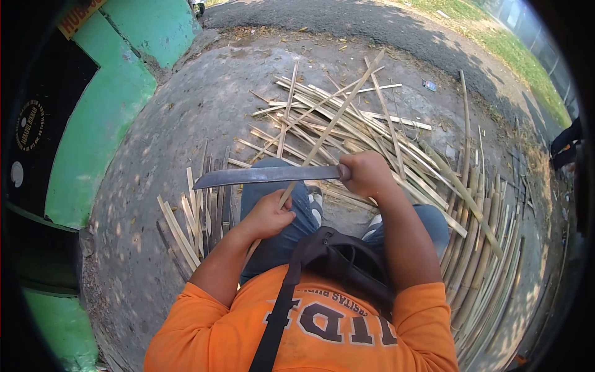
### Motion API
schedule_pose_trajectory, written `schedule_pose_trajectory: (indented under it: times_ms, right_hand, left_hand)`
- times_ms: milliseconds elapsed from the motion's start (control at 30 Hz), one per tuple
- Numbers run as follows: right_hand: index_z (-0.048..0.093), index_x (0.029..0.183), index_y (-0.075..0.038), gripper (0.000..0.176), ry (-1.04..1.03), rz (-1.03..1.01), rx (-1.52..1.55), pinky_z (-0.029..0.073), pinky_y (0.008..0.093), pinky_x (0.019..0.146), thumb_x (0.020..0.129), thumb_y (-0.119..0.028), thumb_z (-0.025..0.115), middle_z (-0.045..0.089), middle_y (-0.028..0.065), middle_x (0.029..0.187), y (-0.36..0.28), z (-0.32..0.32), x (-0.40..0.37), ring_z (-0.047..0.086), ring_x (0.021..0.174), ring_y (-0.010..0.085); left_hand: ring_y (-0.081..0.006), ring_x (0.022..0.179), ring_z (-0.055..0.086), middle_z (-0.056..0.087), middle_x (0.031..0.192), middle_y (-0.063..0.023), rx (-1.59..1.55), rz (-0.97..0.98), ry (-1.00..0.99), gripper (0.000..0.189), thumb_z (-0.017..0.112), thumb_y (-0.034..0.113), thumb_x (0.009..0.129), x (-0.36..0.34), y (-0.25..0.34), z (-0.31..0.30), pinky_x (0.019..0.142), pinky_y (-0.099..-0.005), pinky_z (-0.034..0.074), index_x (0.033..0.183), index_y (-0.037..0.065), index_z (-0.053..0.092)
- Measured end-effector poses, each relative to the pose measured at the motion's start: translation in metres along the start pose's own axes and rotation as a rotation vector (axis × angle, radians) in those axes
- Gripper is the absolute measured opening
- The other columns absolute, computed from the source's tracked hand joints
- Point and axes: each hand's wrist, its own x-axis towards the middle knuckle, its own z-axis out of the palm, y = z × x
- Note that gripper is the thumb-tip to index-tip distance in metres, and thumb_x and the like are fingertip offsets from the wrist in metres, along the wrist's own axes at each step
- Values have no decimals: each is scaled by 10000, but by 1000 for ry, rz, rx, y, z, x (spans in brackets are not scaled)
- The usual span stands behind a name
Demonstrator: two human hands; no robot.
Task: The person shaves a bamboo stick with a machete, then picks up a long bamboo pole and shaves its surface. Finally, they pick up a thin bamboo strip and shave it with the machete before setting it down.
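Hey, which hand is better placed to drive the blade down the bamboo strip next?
Probably the right hand: it grips the machete handle, blade lying across the bamboo strip. The left hand is holding that strip near its lower end.

One head-worn view, steeply downward, close over left hand (268, 217) and right hand (365, 173).

Outdoor roadside workyard: bamboo strips (347, 133) strewn on bare ground (186, 105).
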Motion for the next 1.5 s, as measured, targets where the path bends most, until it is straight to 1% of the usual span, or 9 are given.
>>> schedule_pose_trajectory:
  times_ms: [267,467,600,733,900,1000,1267,1433,1500]
  right_hand:
    - [715,868,-87,163,62,226,67,535,533,748,843,-238,657,697,203,832,24,-4,-3,672,819,425]
    - [672,806,-75,106,144,51,179,498,538,693,840,-174,657,642,213,741,3,7,-2,618,742,463]
    - [675,786,-87,111,48,-48,33,541,508,690,803,-196,663,677,165,743,-9,11,0,680,748,397]
    - [663,781,-80,96,117,-2,55,512,525,679,828,-162,650,629,187,707,0,5,-2,632,725,440]
    - [720,893,-84,154,147,223,95,514,534,712,865,-231,679,692,213,827,22,2,2,650,800,453]
    - [733,910,-93,172,174,196,100,515,527,703,872,-257,696,694,208,830,22,6,-1,651,795,449]
    - [649,789,-114,130,124,-133,100,517,503,649,708,-186,722,656,137,710,-1,4,-1,661,720,396]
    - [707,842,-128,114,52,104,59,541,509,723,763,-210,700,716,148,834,21,-14,-6,685,796,392]
    - [669,837,-94,180,146,165,120,516,534,699,824,-268,715,677,181,773,35,-14,-7,655,786,434]
  left_hand:
    - [-139,746,518,551,802,-36,-73,-34,-26,219,727,130,856,0,1,-1,683,-321,459,938,45,542]
    - [-136,740,513,546,796,-27,-108,-46,-24,229,732,118,853,-2,3,-1,677,-320,455,945,52,533]
    - [-143,735,518,552,795,-32,-87,-29,-4,220,724,120,853,-1,0,0,681,-327,456,938,50,533]
    - [-144,738,526,558,798,-40,-17,-8,15,202,711,120,853,-3,3,2,684,-330,461,933,44,542]
    - [-143,721,527,558,783,-41,-90,-30,-6,203,710,124,850,-1,-4,3,670,-327,460,939,39,549]
    - [-130,679,515,543,738,-21,-75,16,24,202,710,122,850,-1,-1,4,643,-323,454,941,41,549]
    - [-93,612,480,526,686,3,3,12,38,197,710,96,848,-4,2,4,584,-295,424,903,56,525]
    - [-78,604,465,521,684,11,-48,-22,15,208,712,88,844,-5,16,5,561,-284,405,888,62,511]
    - [-79,606,469,521,686,12,-64,-49,-2,205,711,88,843,-5,14,3,561,-285,407,895,59,515]
